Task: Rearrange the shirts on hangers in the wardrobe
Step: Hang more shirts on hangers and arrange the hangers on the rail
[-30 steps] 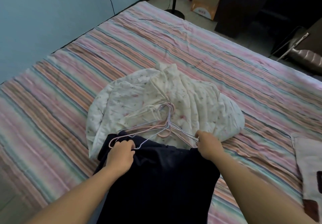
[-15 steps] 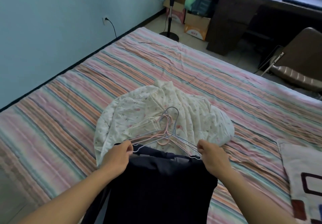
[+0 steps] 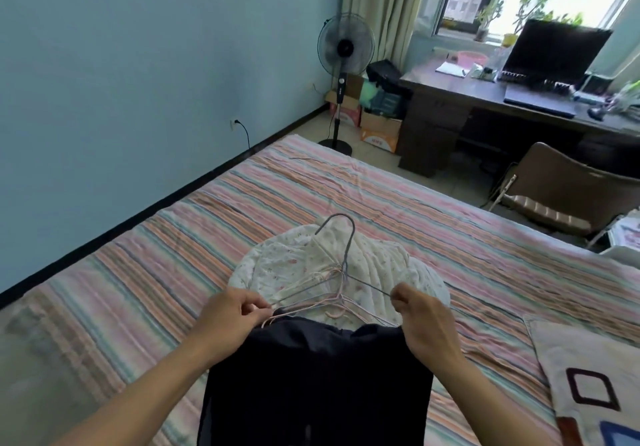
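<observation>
Nearest, a soft, limp dark shirt [image 3: 318,376] lies on the striped bed [image 3: 138,272]. Beyond it, left hand [image 3: 228,314] and right hand [image 3: 420,317] pinch a light, springy grey wire hanger [image 3: 341,265]; its shoulder ends look the best grip.

The striped bed [image 3: 173,272] carries a white floral garment [image 3: 284,265], a dark garment [image 3: 318,376] and a patterned pillow [image 3: 588,376].
</observation>
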`<state>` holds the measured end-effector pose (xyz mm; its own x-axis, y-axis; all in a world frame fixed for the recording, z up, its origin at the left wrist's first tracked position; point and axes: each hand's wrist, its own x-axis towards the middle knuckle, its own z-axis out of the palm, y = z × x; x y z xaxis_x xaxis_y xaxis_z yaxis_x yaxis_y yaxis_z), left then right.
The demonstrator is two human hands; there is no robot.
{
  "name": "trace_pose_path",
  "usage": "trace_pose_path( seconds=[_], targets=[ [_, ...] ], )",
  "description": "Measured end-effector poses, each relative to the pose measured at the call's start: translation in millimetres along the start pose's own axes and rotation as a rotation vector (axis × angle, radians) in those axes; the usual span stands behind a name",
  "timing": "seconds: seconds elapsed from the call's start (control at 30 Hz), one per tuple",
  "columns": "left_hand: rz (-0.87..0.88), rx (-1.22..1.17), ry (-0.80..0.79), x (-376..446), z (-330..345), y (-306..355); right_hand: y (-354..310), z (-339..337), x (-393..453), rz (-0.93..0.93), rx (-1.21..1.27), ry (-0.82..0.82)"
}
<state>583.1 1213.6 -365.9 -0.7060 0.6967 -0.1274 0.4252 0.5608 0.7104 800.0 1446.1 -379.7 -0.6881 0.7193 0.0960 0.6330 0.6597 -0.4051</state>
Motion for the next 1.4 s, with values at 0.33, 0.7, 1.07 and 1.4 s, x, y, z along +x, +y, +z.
trace_pose_path(
  seconds=[0.33, 0.7, 1.07, 1.4],
  targets=[
    [0.077, 0.193, 0.224, -108.1, -104.0, 34.1, -104.0, -90.1, -79.7, 0.010, 0.231, 0.088],
    [0.068, 0.331, 0.392, -240.8, -216.0, 48.7, -214.5, -162.3, -153.6, -0.208, 0.560, 0.019],
    [0.073, 0.053, 0.623, -358.5, -294.5, 68.0, -323.3, -206.3, -179.9, -0.607, 0.732, -0.113],
    [0.009, 0.079, 0.889, -436.0, -290.0, 88.8, -398.2, -226.7, -191.7, -0.899, 0.918, -0.447]
  ],
)
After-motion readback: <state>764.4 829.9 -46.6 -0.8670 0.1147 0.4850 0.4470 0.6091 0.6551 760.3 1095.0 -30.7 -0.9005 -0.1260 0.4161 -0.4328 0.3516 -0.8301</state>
